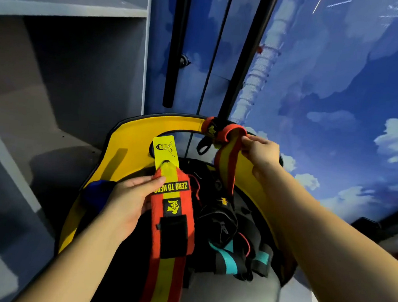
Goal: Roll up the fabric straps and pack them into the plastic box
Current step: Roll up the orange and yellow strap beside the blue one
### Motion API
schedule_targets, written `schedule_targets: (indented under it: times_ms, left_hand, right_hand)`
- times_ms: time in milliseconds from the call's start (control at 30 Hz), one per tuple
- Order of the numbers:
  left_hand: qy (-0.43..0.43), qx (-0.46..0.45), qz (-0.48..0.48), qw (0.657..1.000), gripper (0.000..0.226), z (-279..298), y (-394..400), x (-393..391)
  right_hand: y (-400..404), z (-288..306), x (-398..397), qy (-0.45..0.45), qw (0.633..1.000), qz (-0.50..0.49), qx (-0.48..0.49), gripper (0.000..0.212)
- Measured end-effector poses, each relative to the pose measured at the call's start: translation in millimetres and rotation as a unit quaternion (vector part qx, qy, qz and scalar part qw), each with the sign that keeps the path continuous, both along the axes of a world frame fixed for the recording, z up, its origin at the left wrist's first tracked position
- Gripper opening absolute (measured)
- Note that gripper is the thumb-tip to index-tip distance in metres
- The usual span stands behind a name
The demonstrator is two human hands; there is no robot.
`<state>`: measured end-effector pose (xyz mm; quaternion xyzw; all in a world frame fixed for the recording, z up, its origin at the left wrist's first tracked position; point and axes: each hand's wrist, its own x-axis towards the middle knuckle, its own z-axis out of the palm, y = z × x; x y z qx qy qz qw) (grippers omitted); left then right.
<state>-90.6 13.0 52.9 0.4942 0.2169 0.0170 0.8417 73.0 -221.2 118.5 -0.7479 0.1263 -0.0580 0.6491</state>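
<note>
A red and yellow fabric strap (169, 239) with black patches and a yellow card tag (165, 151) runs from the bottom of the view up the middle. My left hand (129, 200) holds its upper end, thumb on the red edge. My right hand (261, 153) pinches a second red and yellow strap (226, 167) that hangs down from a loop near a black pole (245, 59). More straps, black with teal stripes (230, 255), lie in a heap between my arms. No plastic box is visible.
The heap sits on a yellow and black seat-like frame (126, 150). Grey shelving (65, 52) fills the left side. A blue cloud-printed wall (341, 78) is on the right, and a second black pole (176, 44) stands behind the seat.
</note>
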Motion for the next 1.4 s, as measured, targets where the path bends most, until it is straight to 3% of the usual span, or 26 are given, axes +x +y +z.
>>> schedule_targets:
  times_ms: [167, 300, 400, 533, 667, 767, 900, 1067, 1200, 1400]
  left_hand:
    - [-0.010, -0.008, 0.011, 1.000, 0.029, 10, 1, -10]
    - [-0.016, -0.005, 0.002, 1.000, 0.026, 17, -5, -19]
    - [-0.017, -0.007, 0.000, 1.000, 0.024, 17, -6, -22]
    - [-0.018, -0.005, 0.010, 1.000, 0.023, 13, -2, -21]
    - [-0.014, -0.006, 0.018, 1.000, 0.022, 12, 1, -18]
    - [-0.009, 0.002, 0.020, 1.000, 0.020, 11, 2, -17]
    - [-0.003, 0.004, 0.014, 1.000, 0.016, 9, 1, -15]
    - [0.000, 0.028, -0.007, 1.000, 0.021, 5, 1, -17]
    - [0.012, 0.047, -0.022, 0.999, 0.025, 2, 6, -21]
    - [0.018, 0.065, -0.016, 0.998, 0.015, 3, 12, -31]
  right_hand:
    - [-10, 35, -16, -0.014, 0.994, 0.049, 0.093, 0.011]
    - [-20, 42, -28, -0.014, 0.991, 0.109, 0.077, 0.008]
    - [-31, 22, -41, 0.000, 0.987, 0.157, 0.017, 0.009]
    - [-47, -17, -68, 0.004, 0.986, 0.139, -0.091, 0.014]
    - [-65, -50, -86, -0.054, 0.941, 0.171, -0.288, 0.009]
    - [-73, -54, -88, -0.068, 0.900, 0.201, -0.381, 0.015]
    - [-65, -33, -93, -0.068, 0.869, 0.232, -0.432, 0.037]
    - [-33, -10, -108, -0.139, 0.858, 0.264, -0.418, 0.036]
    - [-9, -21, -119, -0.247, 0.755, 0.350, -0.496, 0.026]
    - [15, -44, -128, -0.261, 0.615, 0.429, -0.608, 0.032]
